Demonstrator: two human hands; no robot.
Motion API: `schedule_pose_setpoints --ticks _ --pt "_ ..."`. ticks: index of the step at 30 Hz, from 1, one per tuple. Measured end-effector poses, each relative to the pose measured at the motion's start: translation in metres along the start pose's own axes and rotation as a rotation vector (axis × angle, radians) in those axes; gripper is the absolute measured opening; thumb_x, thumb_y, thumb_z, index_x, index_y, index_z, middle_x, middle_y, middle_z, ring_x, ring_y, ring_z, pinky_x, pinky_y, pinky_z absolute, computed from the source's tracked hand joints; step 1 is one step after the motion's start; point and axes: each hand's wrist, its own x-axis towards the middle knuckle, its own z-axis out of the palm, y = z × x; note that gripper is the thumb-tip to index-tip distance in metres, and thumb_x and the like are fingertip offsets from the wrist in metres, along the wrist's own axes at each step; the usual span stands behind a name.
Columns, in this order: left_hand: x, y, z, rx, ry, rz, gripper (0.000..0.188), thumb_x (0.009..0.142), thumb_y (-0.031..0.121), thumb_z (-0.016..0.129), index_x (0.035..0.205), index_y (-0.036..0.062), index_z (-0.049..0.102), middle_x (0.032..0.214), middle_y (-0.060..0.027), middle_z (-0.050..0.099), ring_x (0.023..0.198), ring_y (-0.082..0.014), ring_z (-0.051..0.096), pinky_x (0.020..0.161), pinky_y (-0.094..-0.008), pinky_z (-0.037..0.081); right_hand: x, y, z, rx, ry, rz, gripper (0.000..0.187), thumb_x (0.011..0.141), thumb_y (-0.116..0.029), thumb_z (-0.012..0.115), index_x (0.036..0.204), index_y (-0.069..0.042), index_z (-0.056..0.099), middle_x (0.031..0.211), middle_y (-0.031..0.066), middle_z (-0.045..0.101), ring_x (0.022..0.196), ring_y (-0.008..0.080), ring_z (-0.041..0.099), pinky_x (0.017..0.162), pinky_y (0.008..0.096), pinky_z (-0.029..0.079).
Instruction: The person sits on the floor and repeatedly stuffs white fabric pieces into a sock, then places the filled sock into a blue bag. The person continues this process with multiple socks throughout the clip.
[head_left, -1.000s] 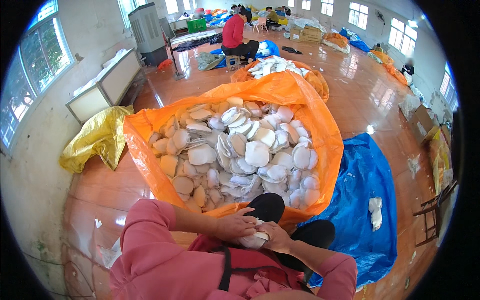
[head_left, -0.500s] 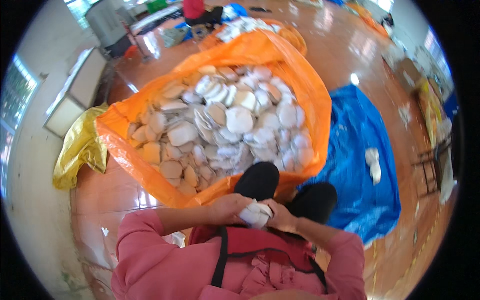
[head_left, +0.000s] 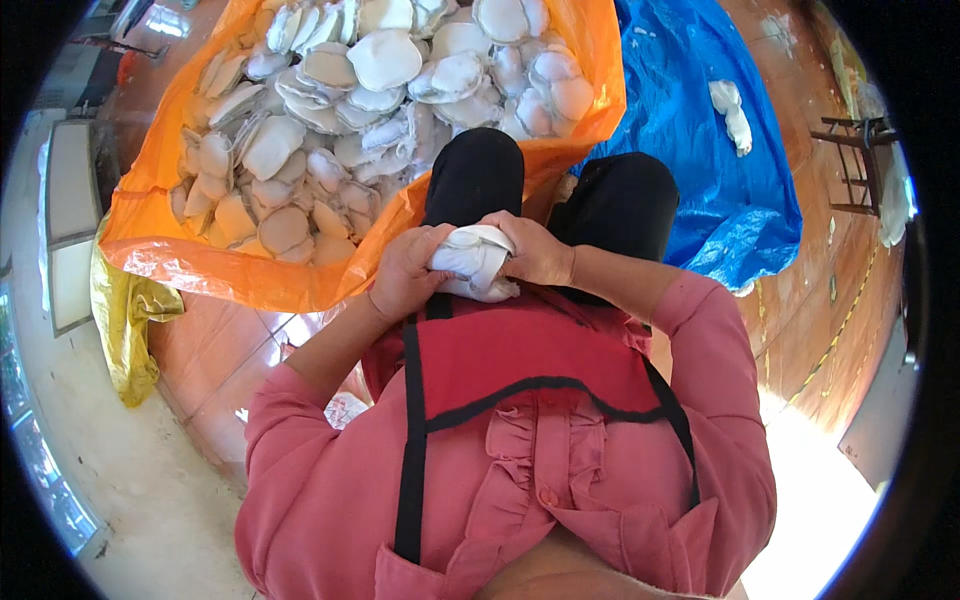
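Note:
In front of my lap, both hands hold a bundle of white, soft-looking pads [head_left: 468, 254]. My left hand [head_left: 402, 268] grips its left side, fingers wrapped around it. On the other side my right hand [head_left: 537, 250] is closed on the bundle's right end, its thumb near the top. A strip appears to cross the bundle; what fastens it I cannot make out. Just beyond my knees, a heap of rounded white and cream pads [head_left: 385, 62] fills a large orange plastic sack [head_left: 262, 288] with its mouth spread wide.
Right of my knees lies a blue plastic sheet [head_left: 675, 120], with a similar white bundle [head_left: 732, 112] on it. A yellow sack [head_left: 125, 335] slumps by the wall at left. A dark stool [head_left: 853, 150] stands at far right. My red apron [head_left: 525, 362] covers my lap.
My view has tilted down, so the sack and hands sit higher in the picture. My hands stay on the bundle, now turned with more of its left end showing.

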Motion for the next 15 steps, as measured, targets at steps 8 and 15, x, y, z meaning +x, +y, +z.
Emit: schedule_pose_setpoints --ticks 8,15 --pt "-0.003 -0.013 0.018 -0.3 0.185 -0.353 0.055 0.073 -0.002 0.074 0.124 0.0021 0.055 0.11 -0.0117 0.064 0.102 -0.0241 0.062 0.092 -0.0337 0.048 0.019 0.003 0.003 0.027 0.14 -0.016 0.061 0.073 -0.037 0.08 0.116 -0.003 0.053 0.101 0.018 0.066 0.099 0.034 0.064 0.084 0.0374 0.05" --pt "-0.002 -0.015 0.018 -0.916 0.254 -0.546 0.051 0.084 -0.003 0.063 0.132 0.0012 0.046 0.119 -0.0081 0.058 0.11 -0.0167 0.055 0.097 -0.0297 0.044 0.032 -0.008 0.01 0.255 0.165 0.125 0.047 0.077 -0.026 0.079 0.111 -0.003 0.057 0.1 0.0144 0.066 0.094 0.0263 0.064 0.082 0.0355 0.049"
